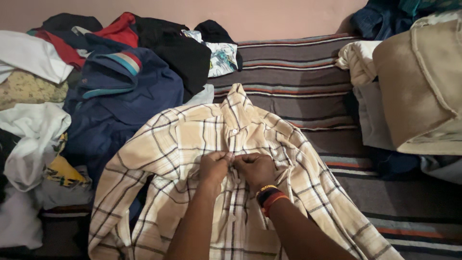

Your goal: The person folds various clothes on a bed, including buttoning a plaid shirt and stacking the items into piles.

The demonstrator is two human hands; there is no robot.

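Both our forearms reach up from the lower edge to a cream plaid shirt [192, 159] spread on the bed.

Our left hand [214, 165] and our right hand [256, 168] meet at the button line in the middle of the shirt, and each one pinches the fabric there with closed fingers; the two hands almost touch. We wear dark and red bands on the right wrist. The shirt lies flat with its front side up and the collar pointing away from us, on a striped blanket [298, 72] that covers the bed. Left of the shirt, touching its sleeve, we see a dark blue jacket [120, 91] and a heap of mixed clothes [33, 72]. On the right side, well apart from our hands, rests a beige folded cloth [423, 82].
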